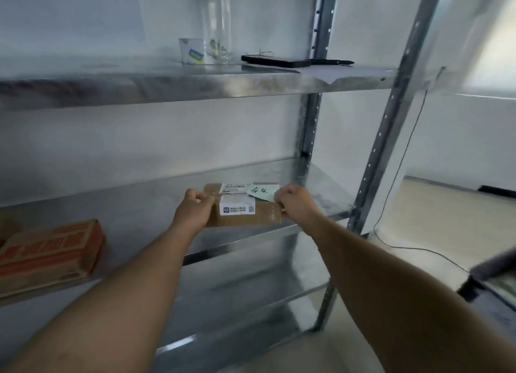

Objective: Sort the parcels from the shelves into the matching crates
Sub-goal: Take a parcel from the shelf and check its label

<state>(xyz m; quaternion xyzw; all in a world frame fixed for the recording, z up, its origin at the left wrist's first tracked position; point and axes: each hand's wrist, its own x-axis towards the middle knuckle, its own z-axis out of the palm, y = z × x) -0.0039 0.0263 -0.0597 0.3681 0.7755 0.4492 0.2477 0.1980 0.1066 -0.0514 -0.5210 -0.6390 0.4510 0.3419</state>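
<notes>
A small brown cardboard parcel point(245, 215) with white labels and a pale green handwritten note point(262, 192) on top sits at the front edge of the middle metal shelf point(139, 205). My left hand point(195, 208) grips its left end with curled fingers. My right hand point(293, 201) grips its right end the same way. A second brown parcel with orange print point(50, 250) lies on the same shelf at the far left.
The top shelf point(167, 82) carries a clear glass bottle point(216, 24), a small white card box point(194, 50), a black flat case point(276, 60), a pen point(332, 62) and paper. Shelf uprights point(391, 138) stand right. A black cable point(396, 177) hangs beside them. A dark crate edge point(491, 275) shows lower right.
</notes>
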